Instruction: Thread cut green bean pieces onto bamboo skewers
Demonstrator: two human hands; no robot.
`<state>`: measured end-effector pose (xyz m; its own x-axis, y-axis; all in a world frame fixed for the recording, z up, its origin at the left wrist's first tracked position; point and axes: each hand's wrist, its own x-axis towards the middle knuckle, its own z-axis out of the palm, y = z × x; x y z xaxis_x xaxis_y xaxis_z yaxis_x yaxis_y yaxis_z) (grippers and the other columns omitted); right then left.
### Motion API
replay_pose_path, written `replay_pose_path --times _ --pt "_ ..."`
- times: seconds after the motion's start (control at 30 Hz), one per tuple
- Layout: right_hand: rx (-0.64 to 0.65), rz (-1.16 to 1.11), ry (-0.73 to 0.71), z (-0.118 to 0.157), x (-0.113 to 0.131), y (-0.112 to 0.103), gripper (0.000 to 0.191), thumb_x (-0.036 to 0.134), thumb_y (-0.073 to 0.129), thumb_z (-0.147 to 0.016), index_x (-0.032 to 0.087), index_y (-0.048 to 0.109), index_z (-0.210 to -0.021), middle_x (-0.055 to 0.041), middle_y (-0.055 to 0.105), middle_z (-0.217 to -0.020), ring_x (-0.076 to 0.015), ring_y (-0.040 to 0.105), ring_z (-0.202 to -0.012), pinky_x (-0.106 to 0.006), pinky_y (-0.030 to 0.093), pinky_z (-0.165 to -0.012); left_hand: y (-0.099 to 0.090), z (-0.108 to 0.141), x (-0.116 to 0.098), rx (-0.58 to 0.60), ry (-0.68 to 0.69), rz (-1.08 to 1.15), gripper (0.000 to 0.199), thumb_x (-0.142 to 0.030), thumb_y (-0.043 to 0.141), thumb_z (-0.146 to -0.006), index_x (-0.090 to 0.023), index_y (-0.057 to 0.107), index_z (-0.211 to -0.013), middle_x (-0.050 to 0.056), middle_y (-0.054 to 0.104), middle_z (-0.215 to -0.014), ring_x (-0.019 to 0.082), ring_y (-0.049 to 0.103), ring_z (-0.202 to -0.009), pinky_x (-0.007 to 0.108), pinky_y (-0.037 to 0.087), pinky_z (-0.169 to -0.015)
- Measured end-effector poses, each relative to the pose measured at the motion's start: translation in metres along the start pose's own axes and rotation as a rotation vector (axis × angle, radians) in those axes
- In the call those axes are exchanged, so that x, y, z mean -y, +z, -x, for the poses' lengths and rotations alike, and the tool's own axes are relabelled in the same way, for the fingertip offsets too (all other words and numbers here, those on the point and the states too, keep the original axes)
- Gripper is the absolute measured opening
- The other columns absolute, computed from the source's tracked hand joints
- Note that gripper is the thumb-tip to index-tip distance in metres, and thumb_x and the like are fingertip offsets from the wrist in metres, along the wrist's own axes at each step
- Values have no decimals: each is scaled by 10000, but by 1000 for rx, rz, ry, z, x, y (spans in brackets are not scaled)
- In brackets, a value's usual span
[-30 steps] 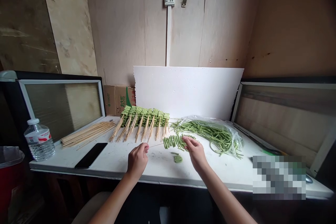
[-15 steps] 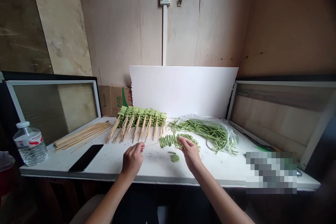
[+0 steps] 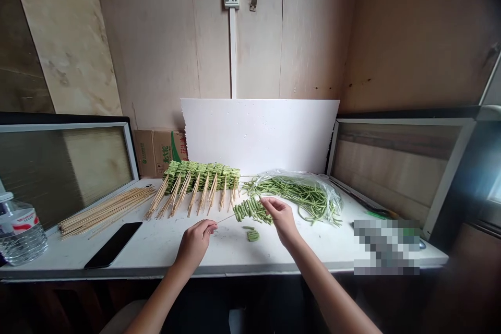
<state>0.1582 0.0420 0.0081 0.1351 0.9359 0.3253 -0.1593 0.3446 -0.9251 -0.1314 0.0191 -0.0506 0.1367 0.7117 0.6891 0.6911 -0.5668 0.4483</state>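
Observation:
My left hand [image 3: 195, 242] is closed round the near end of a thin bamboo skewer [image 3: 225, 218], which points up to the right. A row of cut green bean pieces [image 3: 246, 209] is threaded side by side along that skewer. At the row's far end, the fingertips of my right hand [image 3: 282, 219] pinch a bean piece, partly hidden by the fingers. Loose cut pieces [image 3: 264, 217] lie on the table behind and below the row, partly covered by my right hand. Nearer the front edge is a small cluster of bean pieces [image 3: 253, 236].
Stacked bean skewers [image 3: 201, 175] stand at the back, sticks forward. Bare bamboo skewers [image 3: 105, 210] and a black phone [image 3: 113, 245] lie left, beside a water bottle [image 3: 21, 229]. Long green beans [image 3: 297, 192] spill from a plastic bag at right. A white foam board [image 3: 260, 135] stands behind.
The view has turned slightly right. The threaded skewer is now tilted upward to the right, and my right fingers have moved to the far end of its row.

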Motion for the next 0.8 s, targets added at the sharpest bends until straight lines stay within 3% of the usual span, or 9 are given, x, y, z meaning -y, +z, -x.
replay_pose_path --times 0.37,0.8 --pt "67 -6 -4 2 -8 5 373 547 870 -720 198 787 -821 -64 737 -875 -223 603 -822 -347 458 -782 -2 -2 -4 27 -234 32 182 -215 525 -895 -223 655 -768 7 726 -718 177 674 -690 254 475 -664" --pt "67 -12 -62 12 -12 14 329 509 846 -774 197 799 -865 -80 729 -921 -228 614 -859 -342 484 -778 -1 1 0 33 -193 2 235 -113 452 -861 -223 642 -777 4 712 -721 170 679 -697 242 465 -673"
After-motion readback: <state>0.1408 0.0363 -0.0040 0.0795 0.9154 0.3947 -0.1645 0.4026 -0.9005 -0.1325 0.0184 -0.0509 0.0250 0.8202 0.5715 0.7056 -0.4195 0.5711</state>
